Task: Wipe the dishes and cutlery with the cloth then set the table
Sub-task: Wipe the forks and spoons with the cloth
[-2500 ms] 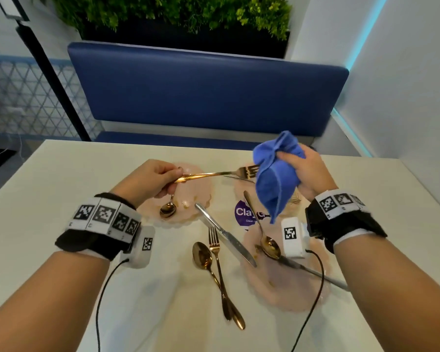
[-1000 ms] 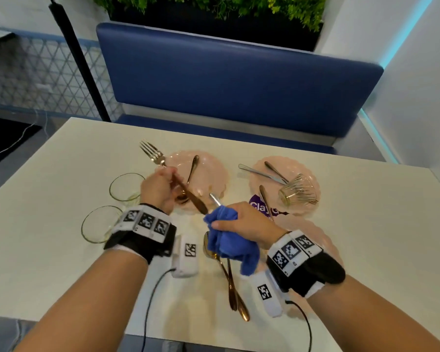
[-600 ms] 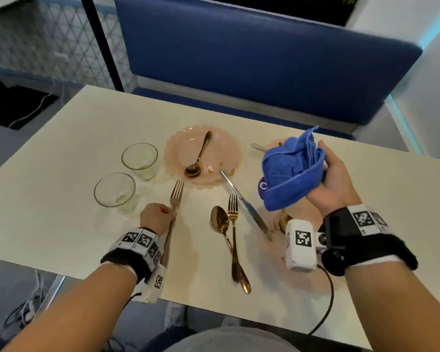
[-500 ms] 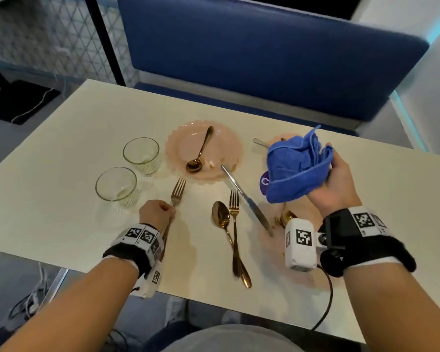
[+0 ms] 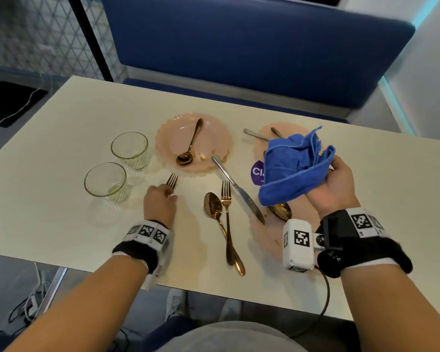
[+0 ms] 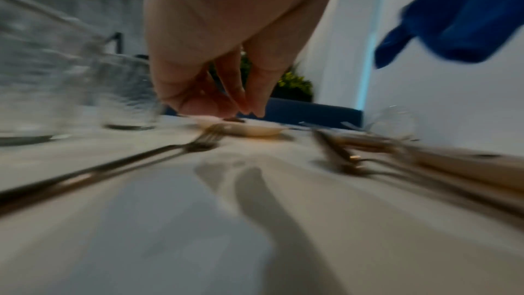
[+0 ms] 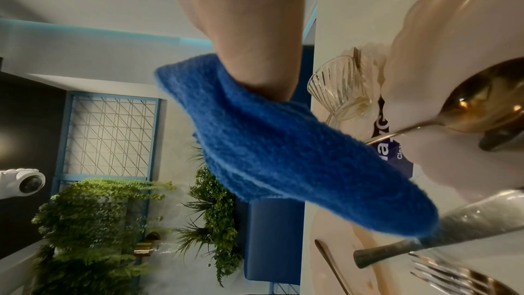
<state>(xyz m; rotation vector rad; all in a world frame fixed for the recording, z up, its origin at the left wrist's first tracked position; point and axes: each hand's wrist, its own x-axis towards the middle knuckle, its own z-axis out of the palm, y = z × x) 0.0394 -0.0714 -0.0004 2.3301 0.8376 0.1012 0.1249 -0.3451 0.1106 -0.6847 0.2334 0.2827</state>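
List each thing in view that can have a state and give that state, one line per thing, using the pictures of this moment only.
left hand: empty, above the fork's handle.
right hand: raised, gripping the blue cloth.
blue cloth: bunched, off the table.
fork: flat on the table beside the two glasses.
two glasses: upright, empty.
far-left pink plate: carries a gold spoon, crumbs on it.
knife: handle resting on that plate's rim.
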